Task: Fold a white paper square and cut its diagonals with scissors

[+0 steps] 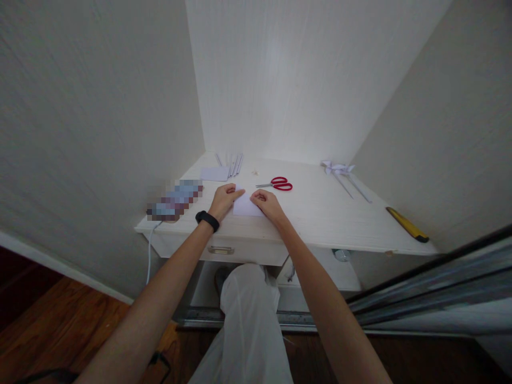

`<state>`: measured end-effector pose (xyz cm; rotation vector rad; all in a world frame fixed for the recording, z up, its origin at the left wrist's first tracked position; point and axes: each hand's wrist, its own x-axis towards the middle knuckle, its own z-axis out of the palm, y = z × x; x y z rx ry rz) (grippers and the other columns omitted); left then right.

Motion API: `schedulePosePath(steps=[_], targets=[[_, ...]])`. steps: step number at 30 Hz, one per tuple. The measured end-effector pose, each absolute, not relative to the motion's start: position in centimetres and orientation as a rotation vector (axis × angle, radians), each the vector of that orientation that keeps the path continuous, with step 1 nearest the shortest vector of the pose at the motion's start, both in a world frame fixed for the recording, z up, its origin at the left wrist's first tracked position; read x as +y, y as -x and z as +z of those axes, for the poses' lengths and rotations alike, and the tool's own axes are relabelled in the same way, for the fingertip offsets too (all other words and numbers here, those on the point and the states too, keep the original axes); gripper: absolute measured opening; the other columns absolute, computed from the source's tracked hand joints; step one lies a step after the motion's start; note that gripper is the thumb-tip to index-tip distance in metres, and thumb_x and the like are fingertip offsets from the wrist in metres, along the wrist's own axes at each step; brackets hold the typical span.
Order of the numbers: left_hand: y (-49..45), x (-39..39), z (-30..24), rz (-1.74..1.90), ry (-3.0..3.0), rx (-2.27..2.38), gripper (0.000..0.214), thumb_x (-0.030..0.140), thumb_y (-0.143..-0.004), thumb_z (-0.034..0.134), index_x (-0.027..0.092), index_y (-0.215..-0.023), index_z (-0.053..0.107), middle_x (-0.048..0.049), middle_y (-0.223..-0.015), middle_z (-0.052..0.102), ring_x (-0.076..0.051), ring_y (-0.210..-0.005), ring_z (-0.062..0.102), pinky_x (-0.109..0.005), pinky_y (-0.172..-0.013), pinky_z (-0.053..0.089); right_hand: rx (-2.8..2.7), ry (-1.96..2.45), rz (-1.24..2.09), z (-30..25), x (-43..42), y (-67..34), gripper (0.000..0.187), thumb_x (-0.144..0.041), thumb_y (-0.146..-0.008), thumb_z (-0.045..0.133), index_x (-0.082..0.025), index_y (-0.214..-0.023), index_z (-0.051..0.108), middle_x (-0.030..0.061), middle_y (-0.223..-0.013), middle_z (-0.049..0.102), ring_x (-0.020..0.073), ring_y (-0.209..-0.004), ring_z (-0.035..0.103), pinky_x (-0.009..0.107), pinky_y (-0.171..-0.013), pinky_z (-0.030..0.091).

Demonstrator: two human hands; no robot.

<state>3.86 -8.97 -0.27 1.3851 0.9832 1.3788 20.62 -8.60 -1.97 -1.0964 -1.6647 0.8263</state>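
A small white sheet of paper [245, 207] lies on the white desk top near its front edge, between my two hands. My left hand [224, 200], with a black band on the wrist, is closed on the sheet's left side, thumb on top. Fingers curled, my right hand [264, 201] pinches the paper at its upper right. Just behind my right hand lies a pair of scissors [276, 184] with red handles, blades pointing left. Whether the sheet has a fold is too small to tell.
More white paper [215, 174] and several rolled paper sticks [236, 165] lie at the back left, with tiny pieces [255, 172] nearby. White paper pinwheels [338, 168] rest at the back right. A yellow utility knife [407, 224] lies far right; a pixelated device [176, 200] with a cable is left.
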Motion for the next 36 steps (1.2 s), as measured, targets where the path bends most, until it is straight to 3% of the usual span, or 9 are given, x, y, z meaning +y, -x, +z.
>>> schedulePosePath(steps=[9,16,36], targets=[[-3.83,-8.83,-0.44,1.375,-1.377,0.967,0.035,0.032,-0.063,0.075,0.019,-0.057,0.043,0.0059,-0.056,0.042,-0.008,-0.051,0.039,-0.022,-0.049,0.027,-1.663,1.072,0.834,-2.25,-8.42,-20.66,0.017,-0.033,-0.071,0.061,-0.016,-0.074,0.061,0.0013,-0.073,0.06,0.0149,-0.069,0.054,0.029,-0.072,0.043],[-3.85,-8.69,-0.55,1.393,-1.344,1.01,0.036,0.033,-0.064,0.074,0.019,-0.057,0.042,0.0062,-0.055,0.038,-0.008,-0.049,0.035,-0.022,-0.046,0.02,-1.667,1.105,0.83,-1.76,-8.81,-20.57,0.014,-0.03,-0.072,0.061,-0.017,-0.074,0.061,0.0002,-0.071,0.06,0.0139,-0.068,0.054,0.028,-0.071,0.043],[-3.82,-8.62,-0.43,1.425,-1.356,0.994,0.036,0.034,-0.061,0.074,0.02,-0.057,0.042,0.0068,-0.054,0.036,-0.008,-0.05,0.034,-0.022,-0.047,0.022,-1.654,1.097,0.845,-1.85,-8.78,-20.5,0.013,-0.031,-0.072,0.061,-0.017,-0.072,0.059,-0.0002,-0.07,0.06,0.014,-0.067,0.055,0.028,-0.069,0.043]])
